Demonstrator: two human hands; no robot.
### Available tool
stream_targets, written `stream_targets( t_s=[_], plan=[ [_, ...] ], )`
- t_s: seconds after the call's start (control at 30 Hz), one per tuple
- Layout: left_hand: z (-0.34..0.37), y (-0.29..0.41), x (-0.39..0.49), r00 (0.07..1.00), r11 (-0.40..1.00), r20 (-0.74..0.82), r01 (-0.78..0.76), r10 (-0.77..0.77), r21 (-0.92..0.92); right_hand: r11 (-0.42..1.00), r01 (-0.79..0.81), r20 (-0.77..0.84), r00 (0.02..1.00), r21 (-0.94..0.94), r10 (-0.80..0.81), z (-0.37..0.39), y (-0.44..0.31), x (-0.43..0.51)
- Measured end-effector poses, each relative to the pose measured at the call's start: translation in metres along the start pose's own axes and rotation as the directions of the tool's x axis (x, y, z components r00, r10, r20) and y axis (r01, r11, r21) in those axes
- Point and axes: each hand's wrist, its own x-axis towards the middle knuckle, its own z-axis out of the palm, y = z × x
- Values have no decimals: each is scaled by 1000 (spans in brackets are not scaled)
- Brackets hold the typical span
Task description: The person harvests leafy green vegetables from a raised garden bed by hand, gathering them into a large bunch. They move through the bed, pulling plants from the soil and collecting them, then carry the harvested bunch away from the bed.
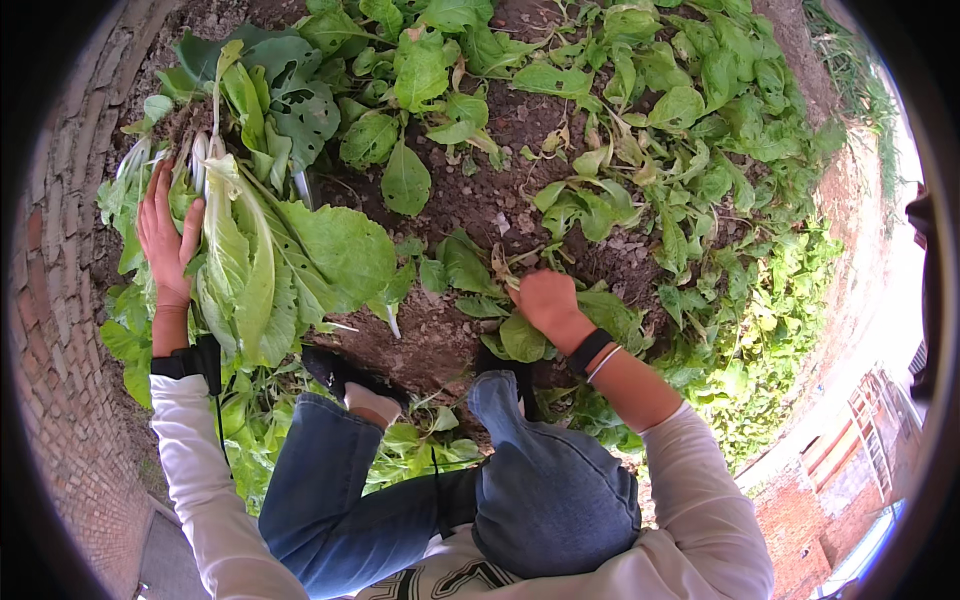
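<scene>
My left hand (169, 240) lies on a heap of uprooted leafy greens (247, 262), its thumb apart from its fingers. The heap has pale stalks, and soil clings to roots near my fingertips. My right hand (546, 300) is closed low over a leafy green plant (469, 262) between my feet and the bed, with withered stalks showing at the fingers. Whatever lies inside that fist is hidden. A shiny flat strip of metal (304, 189), perhaps a blade, pokes out beside the heap, mostly covered by leaves.
Rows of leafy greens (720, 97) with hole-riddled leaves grow in brown soil (495, 172) ahead and to the right. A brick wall (56, 300) runs along the left. My shoe (352, 375) stands at the bed's near side. A ladder (870, 431) shows far right.
</scene>
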Motion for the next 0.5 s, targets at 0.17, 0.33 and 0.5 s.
stream_targets(
  t_s=[0.17, 0.33, 0.5],
  plan=[
    [4, -1, -1, 1000, 999, -17, -5, 6, 32, 996, -80, 132, 989, 43, 74, 19, 14, -6],
    [2, -4, -4, 1000, 998, -12, 14, -14, 62, 975, -166, 243, 962, 146, 127, 25, 27, -8],
    [9, -4, -1, 1000, 1000, -31, 5, -4, 24, 970, -141, 149, 982, 199, 113, 9, 56, -30]
  ],
)
